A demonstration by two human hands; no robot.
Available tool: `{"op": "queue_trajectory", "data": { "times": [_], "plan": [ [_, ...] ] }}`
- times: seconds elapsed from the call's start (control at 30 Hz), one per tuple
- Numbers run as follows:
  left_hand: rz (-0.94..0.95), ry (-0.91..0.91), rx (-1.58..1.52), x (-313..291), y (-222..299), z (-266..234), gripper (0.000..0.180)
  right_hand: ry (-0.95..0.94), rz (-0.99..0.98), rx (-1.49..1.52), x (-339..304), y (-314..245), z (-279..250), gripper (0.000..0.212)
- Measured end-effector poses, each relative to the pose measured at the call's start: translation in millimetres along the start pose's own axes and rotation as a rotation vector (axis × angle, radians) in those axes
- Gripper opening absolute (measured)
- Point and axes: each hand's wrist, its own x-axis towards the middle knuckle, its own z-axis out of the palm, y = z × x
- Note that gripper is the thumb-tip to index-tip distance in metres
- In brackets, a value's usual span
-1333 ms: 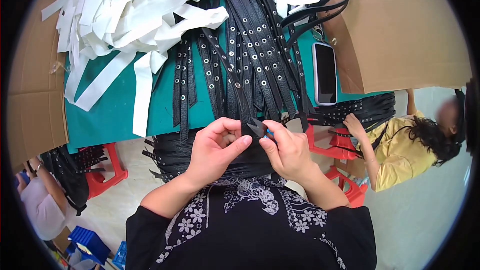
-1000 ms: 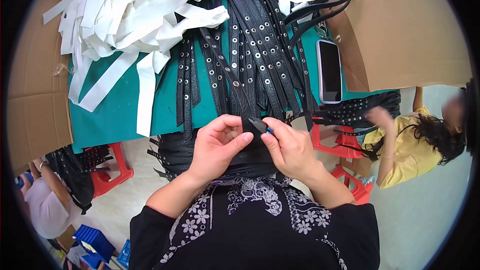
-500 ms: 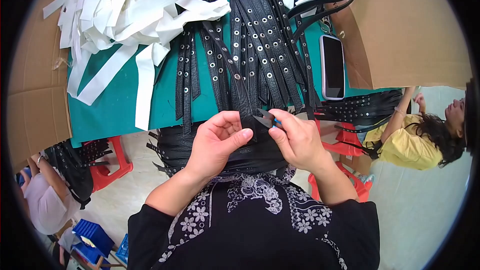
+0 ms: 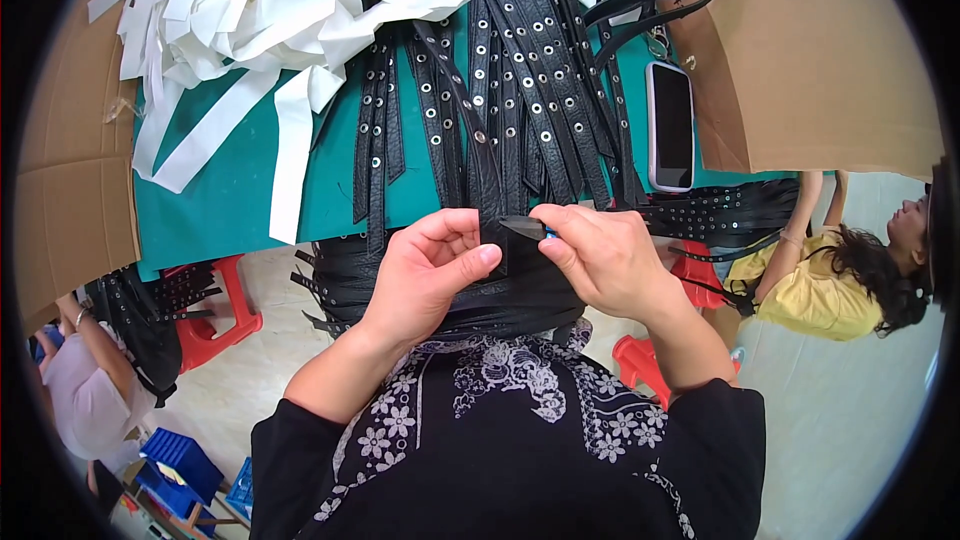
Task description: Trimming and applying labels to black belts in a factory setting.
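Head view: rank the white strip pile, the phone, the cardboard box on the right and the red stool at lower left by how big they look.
1. White strip pile and cardboard box: both look largest and both are cut off at the rim, so I won't rank them.
2. Phone and red stool: alike; the stool sits lower, farther away and partly hidden.
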Motion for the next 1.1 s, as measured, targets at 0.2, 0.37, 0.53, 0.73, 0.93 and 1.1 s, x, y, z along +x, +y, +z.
{"op": "queue_trajectory", "data": {
  "times": [0.2,0.37,0.53,0.73,0.93,1.1],
  "plan": [
    [0.009,0.003,-0.002,0,-2,-6,0.025,0.001,-0.036,-0.137,5,-1,-2,0.022],
    [-0.104,-0.013,-0.181,-3,-1,-7,0.020,0.091,-0.005,-0.083,6,11,9,0.019],
    [-0.142,-0.005,-0.205,-8,0,-8,0.018,0.160,0.188,0.282,4,11,17,0.024],
    [-0.111,0.042,-0.182,-8,0,-9,0.016,0.093,0.000,0.106,2,4,5,0.027],
    [-0.082,0.053,-0.139,-7,-3,-13,0.014,-0.068,-0.108,-0.109,-2,-4,2,0.022],
    [-0.097,0.076,-0.128,-9,-3,-11,0.013,0.356,0.032,0.244,-1,11,23,0.025]
  ]
}}
